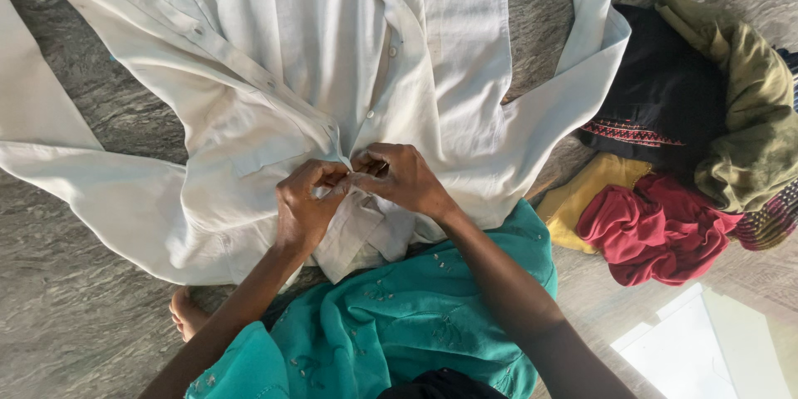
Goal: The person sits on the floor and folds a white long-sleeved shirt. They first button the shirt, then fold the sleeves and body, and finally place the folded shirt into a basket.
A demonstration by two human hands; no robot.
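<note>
While the white shirt [274, 75] is lying spread flat on the grey stone floor [75, 316], its button placket is running straight away from the person, collar end nearest. Both hands are meeting on that line near the collar: the left hand [306, 204] is pinching one front edge, the right hand [403, 176] is pinching the other, fingertips touching. The cloth is looking thin, smooth and creased. A heap of dark, red, yellow and olive clothes [690, 141] is lying well to the right.

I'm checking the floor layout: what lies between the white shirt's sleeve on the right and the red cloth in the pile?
In the head view, a yellow cloth lies between the white shirt sleeve and the red cloth.
</note>
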